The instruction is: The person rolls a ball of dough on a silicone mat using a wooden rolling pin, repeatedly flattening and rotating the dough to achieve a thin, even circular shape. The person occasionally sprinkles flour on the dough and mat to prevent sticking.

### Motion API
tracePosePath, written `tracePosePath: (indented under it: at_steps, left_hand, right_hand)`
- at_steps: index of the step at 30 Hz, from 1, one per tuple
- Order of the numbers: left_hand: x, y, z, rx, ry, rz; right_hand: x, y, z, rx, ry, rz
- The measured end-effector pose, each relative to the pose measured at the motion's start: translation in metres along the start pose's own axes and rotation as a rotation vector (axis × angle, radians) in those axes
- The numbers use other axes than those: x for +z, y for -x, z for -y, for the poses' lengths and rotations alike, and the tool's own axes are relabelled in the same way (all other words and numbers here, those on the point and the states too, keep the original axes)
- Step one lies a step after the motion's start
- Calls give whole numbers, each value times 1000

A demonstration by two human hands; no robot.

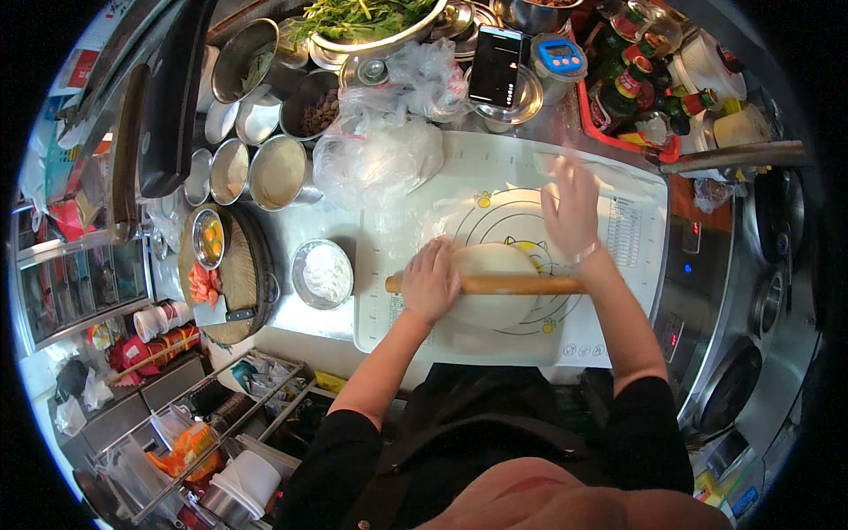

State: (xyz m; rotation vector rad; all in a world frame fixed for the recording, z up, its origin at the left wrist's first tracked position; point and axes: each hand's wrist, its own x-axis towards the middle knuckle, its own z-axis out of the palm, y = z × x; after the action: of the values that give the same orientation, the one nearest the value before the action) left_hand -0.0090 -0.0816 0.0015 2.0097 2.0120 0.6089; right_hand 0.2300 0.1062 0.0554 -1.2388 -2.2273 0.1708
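Observation:
A wooden rolling pin (pixel 503 285) lies across a round, flat sheet of dough (pixel 493 258) on a printed silicone mat (pixel 391 331). My left hand (pixel 430 278) rests on the pin's left part, at the dough's left edge; whether its fingers grip the pin is unclear. My right hand (pixel 571 205) is beyond the pin's right part, over the mat, blurred, with its fingers apart and nothing visible in it. The right wrist hides the pin's right end. To the left of the mat stands a metal bowl of white flour (pixel 327 273).
A round chopping board (pixel 245 271) at the left bears a bowl of eggs (pixel 209 239), cut red pieces (pixel 204 283) and a cleaver (pixel 222 313). Plastic bags (pixel 377 156), metal bowls and a phone (pixel 495 66) stand behind. A red basket (pixel 636 147) holds bottles.

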Motion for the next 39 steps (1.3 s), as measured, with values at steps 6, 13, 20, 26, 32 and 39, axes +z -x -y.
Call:
tracePosePath:
  at_steps: [6, 13, 20, 26, 32, 39]
  left_hand:
    - [18, -41, -20, -80, 215, 258]
    - [11, -82, -28, 47, 179, 536]
    - [-6, -49, -27, -39, 427, 706]
    - [-11, -25, -19, 381, 173, 500]
    - [4, 5, 0, 530, 94, 145]
    - [-7, 0, -7, 304, 191, 124]
  right_hand:
    - [-26, 127, 31, 103, -42, 376]
    - [-1, 143, 51, 402, -29, 464]
    - [7, 130, 58, 292, -134, 532]
    - [-9, 148, 58, 31, -192, 495]
    - [-6, 169, 67, -193, -75, 188]
    - [-2, 161, 67, 175, 36, 300]
